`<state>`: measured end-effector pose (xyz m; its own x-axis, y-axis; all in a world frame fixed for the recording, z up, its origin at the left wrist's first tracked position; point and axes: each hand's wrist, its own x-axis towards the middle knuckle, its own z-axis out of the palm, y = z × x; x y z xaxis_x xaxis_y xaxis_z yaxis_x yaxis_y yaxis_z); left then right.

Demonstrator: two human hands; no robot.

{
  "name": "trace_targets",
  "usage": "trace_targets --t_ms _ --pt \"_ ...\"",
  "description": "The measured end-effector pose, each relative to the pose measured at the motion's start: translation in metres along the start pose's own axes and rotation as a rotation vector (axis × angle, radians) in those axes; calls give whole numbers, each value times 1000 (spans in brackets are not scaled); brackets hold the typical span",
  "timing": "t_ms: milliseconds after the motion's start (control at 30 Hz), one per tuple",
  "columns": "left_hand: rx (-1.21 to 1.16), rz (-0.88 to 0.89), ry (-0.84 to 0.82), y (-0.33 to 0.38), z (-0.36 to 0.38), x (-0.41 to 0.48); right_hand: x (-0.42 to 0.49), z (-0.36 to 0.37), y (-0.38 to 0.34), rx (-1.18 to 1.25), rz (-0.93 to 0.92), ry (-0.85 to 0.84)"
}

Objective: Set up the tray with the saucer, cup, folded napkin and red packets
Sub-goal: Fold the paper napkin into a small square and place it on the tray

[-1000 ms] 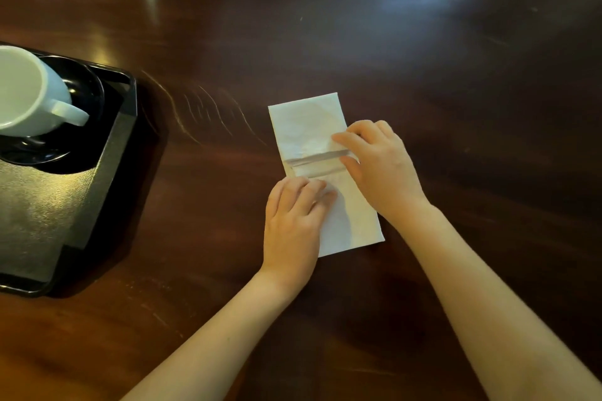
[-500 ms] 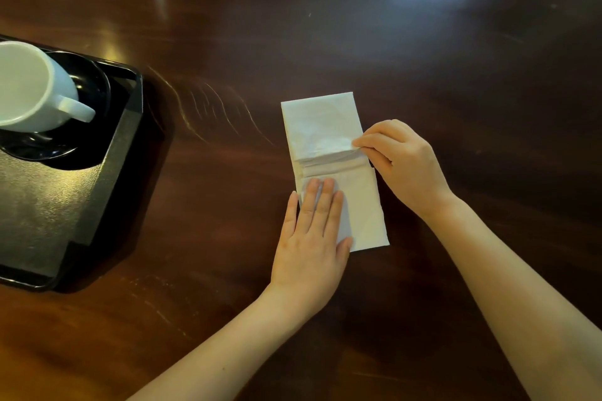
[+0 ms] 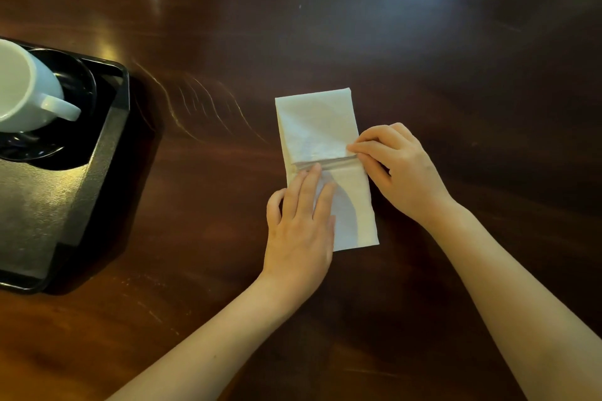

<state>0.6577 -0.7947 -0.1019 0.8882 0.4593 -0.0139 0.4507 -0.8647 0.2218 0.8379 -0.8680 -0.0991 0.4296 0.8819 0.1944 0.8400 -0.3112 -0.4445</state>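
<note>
Now the white napkin [image 3: 321,153] lies on the dark wooden desk [image 3: 423,58], well apart from the black tray [image 3: 107,146] at the left edge of the view. The left hand [image 3: 299,225] lies flat on the near half of the napkin with its fingers spread and pressed down, the fingertips close to the crease that runs across the middle. The right hand [image 3: 400,169] holds the right end of this crease, its grip pressed together on the paper edge between thumb and fingers.

On the tray, the white cup [image 3: 26,91] already stands on the dark saucer [image 3: 78,85]. No red packets are visible in this view.

I think the main risk is a crooked fold. The napkin is thin and the desk looks polished and smooth, so if the left hand presses too lightly the whole napkin can slide while the right hand pulls. If the right hand pulls too strongly, the paper can tear or wrinkle at the pinched corner. A crease that is not straight would give uneven edges. Also, when the napkin is carried to the tray, it can open again if it is lifted by one layer only.
</note>
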Motion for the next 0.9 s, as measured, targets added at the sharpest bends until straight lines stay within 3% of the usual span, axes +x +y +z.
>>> trace_targets --t_ms 167,300,533,767,900 --pt "101 38 -9 -15 4 17 -4 -8 -4 65 96 -104" --pt "145 27 -92 -16 5 24 -7 -10 -17 -51 96 -125" --pt "18 76 -34 -32 6 21 -27 10 -7 -234 45 -416" --pt "-94 150 61 -52 4 36 -29 7 -5 -205 25 -449" --pt "-302 191 165 -56 1 42 -28 0 -6 -57 31 -292"
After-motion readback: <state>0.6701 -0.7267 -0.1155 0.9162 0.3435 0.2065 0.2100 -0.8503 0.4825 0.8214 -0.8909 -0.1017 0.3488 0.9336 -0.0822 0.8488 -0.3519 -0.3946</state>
